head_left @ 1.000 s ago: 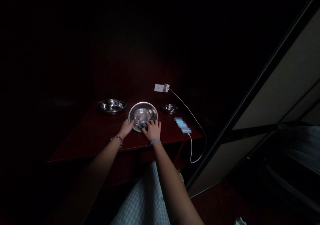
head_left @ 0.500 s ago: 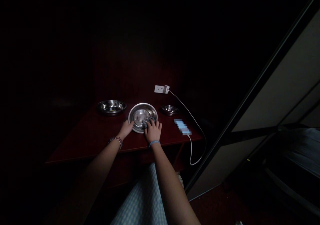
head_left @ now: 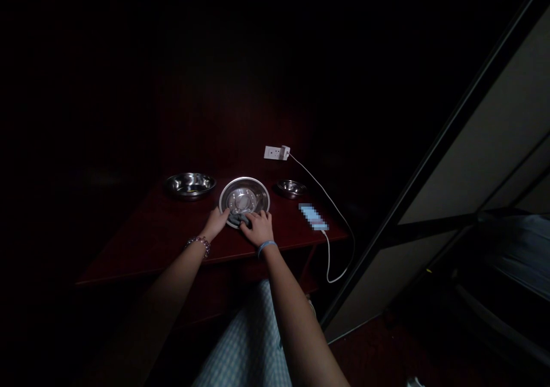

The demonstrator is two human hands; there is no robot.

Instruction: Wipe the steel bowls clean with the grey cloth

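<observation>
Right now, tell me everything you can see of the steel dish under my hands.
The steel dish is round, shallow and shiny, apparently stainless steel, with a broad rim around a flat, ringed centre. It sits level on the dark red table, between a wide metal bowl and a small metal bowl. The left hand rests against its near-left rim. The right hand presses a dark grey cloth on its near edge. Dim light hides finer detail.

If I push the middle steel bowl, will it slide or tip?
Probably slides: the middle bowl looks thin and shiny on the smooth table, so likely light and slippery. The left hand at its rim suggests it needs steadying. Pressing near the rim, where the right hand presses the cloth, might tip it.
</observation>
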